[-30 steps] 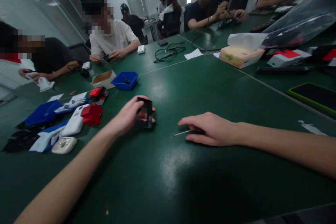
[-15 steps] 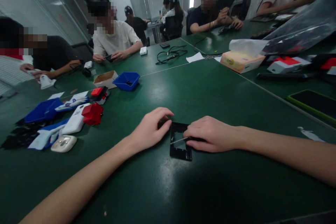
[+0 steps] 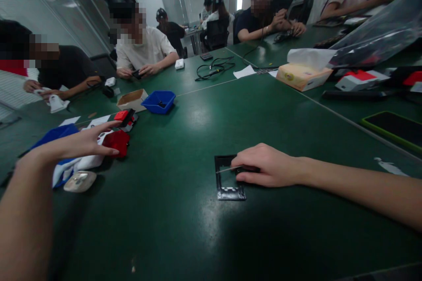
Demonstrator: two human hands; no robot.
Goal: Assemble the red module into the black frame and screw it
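On the green table (image 3: pixel 184 153) lies a black rectangular frame (image 3: pixel 231 194) with an open middle. My right hand (image 3: pixel 267 167) rests over its right side, fingers closed around a thin tool (image 3: pixel 226 169) with a metal shaft and dark handle; its exact kind is unclear. The shaft points left across the frame's opening. Farther left, my left hand (image 3: pixel 84 142) is open, thumb and fingers spread on either side of a red block-like object (image 3: pixel 118 141). Whether they touch it cannot be made out. A white object lies partly hidden beneath this hand.
Near my left hand are a beige rounded item (image 3: pixel 80 181), a red-and-black piece (image 3: pixel 125 119) and a blue tray (image 3: pixel 159 102). A tissue box (image 3: pixel 303 77) and a green-edged phone-like slab (image 3: pixel 394 131) lie right. Co-workers sit across the table.
My left hand has left the frame and swung left to the red object, its fingers spreading. The frame has turned slightly and shows a brighter lower edge; my right hand stays over it with the tool.
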